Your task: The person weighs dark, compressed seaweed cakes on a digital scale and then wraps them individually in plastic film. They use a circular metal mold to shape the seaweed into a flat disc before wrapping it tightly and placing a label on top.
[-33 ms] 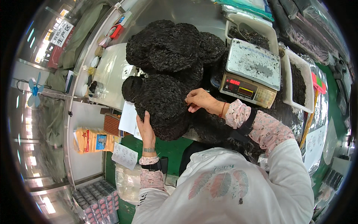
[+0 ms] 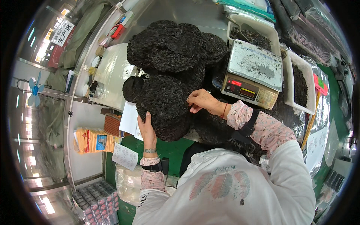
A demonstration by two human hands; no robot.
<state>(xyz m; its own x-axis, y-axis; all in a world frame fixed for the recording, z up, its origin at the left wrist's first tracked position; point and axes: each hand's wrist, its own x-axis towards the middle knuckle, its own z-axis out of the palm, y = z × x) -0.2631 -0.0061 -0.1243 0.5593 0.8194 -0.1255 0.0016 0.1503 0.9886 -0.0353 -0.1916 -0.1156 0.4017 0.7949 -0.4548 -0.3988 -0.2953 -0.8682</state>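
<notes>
so, black disc (image 2: 163,107) between hands (image 2: 202,100)

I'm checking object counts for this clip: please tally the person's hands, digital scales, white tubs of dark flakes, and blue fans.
Hands (left hand, right hand): 2
Digital scale: 1
White tubs: 2
Blue fan: 1
Total: 6

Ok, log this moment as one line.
left hand: against dark mass | right hand: pinched at its right edge | scale: dark crumbs on top
</notes>
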